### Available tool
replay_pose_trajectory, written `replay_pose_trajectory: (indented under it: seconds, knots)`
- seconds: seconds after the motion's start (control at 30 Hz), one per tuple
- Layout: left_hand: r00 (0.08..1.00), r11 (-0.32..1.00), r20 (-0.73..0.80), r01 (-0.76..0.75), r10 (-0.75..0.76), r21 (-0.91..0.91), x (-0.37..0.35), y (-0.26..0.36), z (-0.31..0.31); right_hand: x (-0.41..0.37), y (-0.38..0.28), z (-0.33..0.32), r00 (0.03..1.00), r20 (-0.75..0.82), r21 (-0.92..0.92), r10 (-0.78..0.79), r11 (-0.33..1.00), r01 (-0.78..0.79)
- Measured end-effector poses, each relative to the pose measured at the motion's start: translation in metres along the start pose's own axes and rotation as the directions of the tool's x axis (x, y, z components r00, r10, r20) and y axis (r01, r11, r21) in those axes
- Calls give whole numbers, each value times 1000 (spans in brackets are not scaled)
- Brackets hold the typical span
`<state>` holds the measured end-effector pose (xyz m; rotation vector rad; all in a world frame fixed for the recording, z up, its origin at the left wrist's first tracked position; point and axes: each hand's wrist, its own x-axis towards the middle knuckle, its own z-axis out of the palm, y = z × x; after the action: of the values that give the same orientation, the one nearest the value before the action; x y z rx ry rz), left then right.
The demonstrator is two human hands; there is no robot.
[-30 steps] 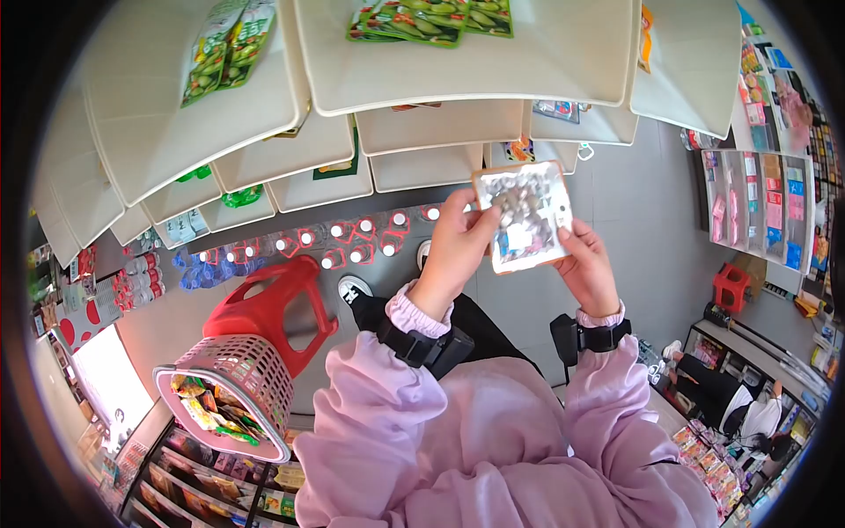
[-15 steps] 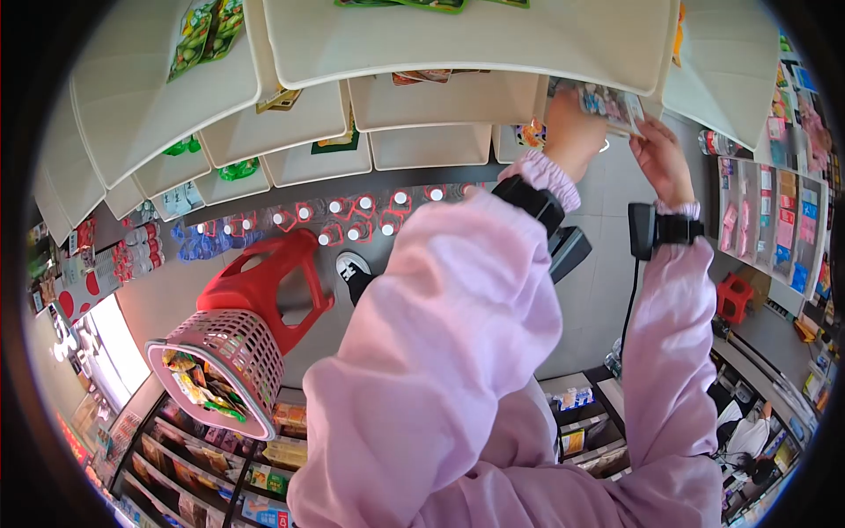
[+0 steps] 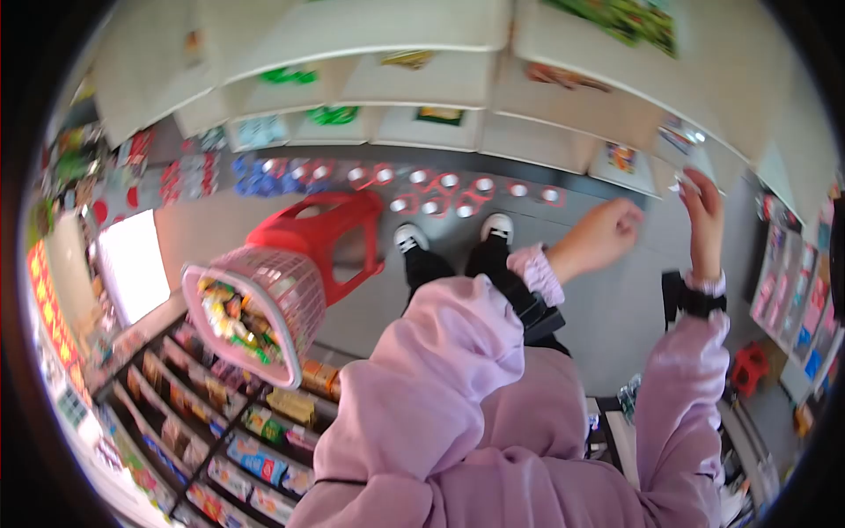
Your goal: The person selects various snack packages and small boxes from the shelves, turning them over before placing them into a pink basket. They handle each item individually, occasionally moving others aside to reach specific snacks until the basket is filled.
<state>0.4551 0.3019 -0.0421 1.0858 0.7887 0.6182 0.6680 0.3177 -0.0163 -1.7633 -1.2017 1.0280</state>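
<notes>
My left hand (image 3: 600, 238) hovers over the grey floor in front of the shelf bins. Its fingers are loosely curled, with nothing visible in them. To the right, my right hand (image 3: 704, 211) is raised near the bins' front edges. Its thumb and fingers pinch a small white piece (image 3: 676, 187), too blurred to name. Beyond it, a flat printed package (image 3: 676, 139) lies in a cream bin (image 3: 563, 132). An orange packet (image 3: 620, 158) is in a lower bin to its left.
A pink basket (image 3: 295, 282) with several colourful packets (image 3: 233, 317) sits tilted on a red stool (image 3: 356, 273) at left. Several capped bottles (image 3: 431, 207) line the floor under the bins. Behind me stands a black rack (image 3: 185, 431) of packaged goods.
Both hands have come away from the printed package, which now lies in the bin. My left hand has drawn back and down. The view has swung, shifting basket and bins rightward.
</notes>
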Motion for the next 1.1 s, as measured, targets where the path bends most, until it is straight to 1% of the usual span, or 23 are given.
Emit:
replay_pose_trajectory:
  seconds: [0.07, 0.1, 0.17, 0.23, 0.3, 0.33, 0.37, 0.43, 0.5, 0.53, 0.57, 0.63, 0.7, 0.73, 0.77, 0.8, 0.83, 0.87, 0.9, 0.93, 0.97, 1.03, 1.1]
  knots:
    - [992, 997, -96, 78, -76, 16, -51, -16, -29, -29, -5, 28, 989, 137, 41, 48, 998, -54]
    - [984, 993, -141, 114, -111, 14, -76, -25, -42, -43, -14, 50, 977, 183, 73, 109, 990, -124]
    - [949, 975, -248, 217, -197, 53, -128, -34, -71, -65, -21, 93, 927, 348, 126, 136, 974, -190]
    - [927, 987, -360, 140, -103, 80, -177, -42, -98, -83, -33, 144, 861, 491, 146, 129, 963, -228]
    - [891, 989, -429, 142, -151, -53, -226, -23, -123, -101, -46, 199, 776, 625, 149, 83, 964, -223]
    - [858, 990, -494, 109, -141, -92, -249, -18, -134, -111, -63, 225, 724, 687, 160, 58, 960, -228]
    - [820, 989, -557, 75, -135, -129, -271, -13, -145, -123, -79, 253, 667, 744, 169, 34, 957, -237]
    - [727, 996, -681, 57, -89, -69, -312, 15, -165, -147, -103, 303, 544, 838, 204, -45, 950, -235]
    - [620, 996, -783, -26, -48, -82, -354, 28, -183, -174, -127, 347, 433, 896, 198, -103, 964, -179]
    - [551, 993, -833, -53, -56, -102, -376, 30, -191, -187, -138, 367, 377, 914, 203, -150, 973, -106]
    - [480, 989, -875, -83, -66, -120, -398, 30, -200, -202, -144, 386, 323, 934, 204, -150, 969, -140]
    - [337, 991, -936, -51, -99, -123, -439, 27, -215, -229, -170, 418, 238, 956, 197, -171, 976, -90]
    - [211, 978, -960, -56, -185, -200, -481, 9, -229, -255, -186, 452, 183, 951, 262, -250, 964, -43]
    - [144, 978, -970, -42, -198, -205, -498, -2, -234, -267, -192, 468, 155, 941, 297, -301, 954, 48]
    - [78, 977, -975, -27, -209, -212, -514, -14, -238, -279, -195, 486, 132, 909, 374, -395, 914, 156]
    - [34, 978, -978, 11, -207, -207, -528, -27, -241, -289, -199, 503, 75, 922, 355, -379, 908, 224]
    - [45, 970, -977, 135, -208, -200, -542, -40, -244, -297, -201, 519, 20, 933, 338, -359, 894, 292]
    - [54, 948, -976, 256, -209, -189, -555, -54, -246, -304, -199, 536, -23, 952, 283, -306, 846, 451]
    - [61, 912, -976, 372, -211, -174, -565, -64, -247, -310, -193, 554, -59, 967, 232, -247, 767, 598]
    - [63, 877, -978, 456, -201, -151, -570, -68, -246, -316, -189, 568, -86, 979, 187, -182, 661, 727]
    - [61, 821, -970, 546, -235, -165, -574, -69, -247, -320, -184, 578, -61, 977, 173, -204, 592, 787]
    - [85, 820, -973, 557, -213, -131, -579, -80, -246, -327, -171, 594, -17, 986, 96, -167, 480, 872]
    - [76, 817, -951, 535, -301, -216, -578, -81, -246, -334, -160, 603, 5, 986, 75, -169, 462, 884]
